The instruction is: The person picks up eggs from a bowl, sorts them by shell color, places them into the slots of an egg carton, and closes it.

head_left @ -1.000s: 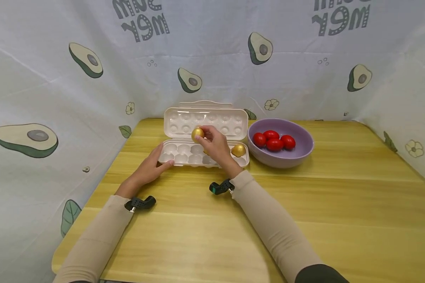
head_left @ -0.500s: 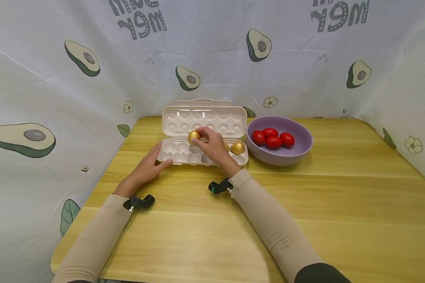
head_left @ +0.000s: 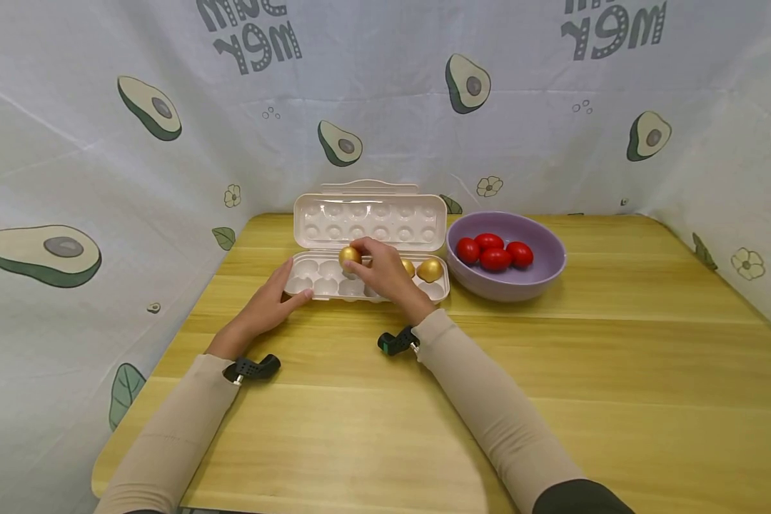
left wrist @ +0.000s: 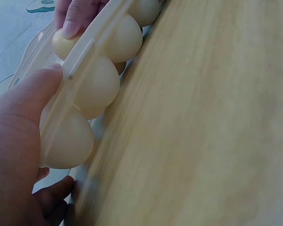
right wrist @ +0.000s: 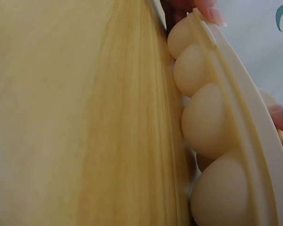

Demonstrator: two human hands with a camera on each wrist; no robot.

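A pale plastic egg box point(head_left: 326, 287) lies with its lid point(head_left: 369, 218) raised at the back. My left hand point(head_left: 266, 305) grips its left end, the thumb point(left wrist: 42, 82) on the front rim in the left wrist view and the fingers around the end. Thumb and fingers of my right hand point(head_left: 388, 273) pinch a shiny gold egg point(head_left: 349, 258), low at the back row of cups, left of the middle. Another gold egg point(head_left: 430, 270) sits in the back row on the right, with a second one point(head_left: 409, 268) partly hidden behind my right hand.
Right beside the egg box stands a purple bowl point(head_left: 506, 287) holding several red eggs point(head_left: 495, 259). The wooden table point(head_left: 334, 421) reaches forward to its front edge. Behind it hangs a white curtain point(head_left: 398, 128) printed with avocados.
My right hand has lowered the gold egg and shifted it slightly left, down to the back row of cups. The left hand keeps its grip on the box end.
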